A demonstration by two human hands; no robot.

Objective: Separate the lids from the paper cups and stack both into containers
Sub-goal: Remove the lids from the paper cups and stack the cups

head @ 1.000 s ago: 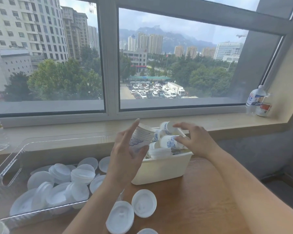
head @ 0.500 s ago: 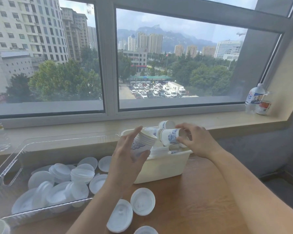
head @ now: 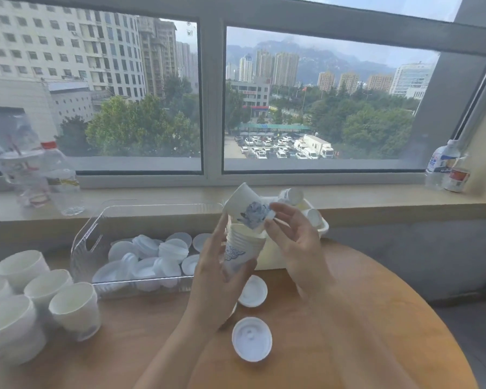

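Two cups meet between the hands

Nearest, two loose white lids lie on the wooden tabletop (head: 334, 318): one lid (head: 251, 339) close to the camera, another lid (head: 252, 291) just behind it, partly tucked under the left wrist. To the far left stands a cluster of open paper cups (head: 40, 299), mouths up, touching one another.

Above the lids, the left hand (head: 216, 282) grips a stack of nested cups (head: 240, 252) upright; its thumb runs up the left side of the stack and its fingers wrap the lower right side, so the blue print shows between them. The right hand (head: 295, 242) holds a single printed cup (head: 249, 209) tilted, base down toward the mouth of the stack and rim up to the left. Its fingertips (head: 278, 207) pinch the cup near the base, the thumb lying below it. The cup's base touches or just enters the top of the stack; which one is unclear.

Behind the left hand, a clear tray (head: 96, 234) holds a heap of white lids. Behind the right hand, a cream bin (head: 324, 227) holds more cups lying on their sides. Farther back, bottles (head: 443, 167) stand on the window sill (head: 376, 200).
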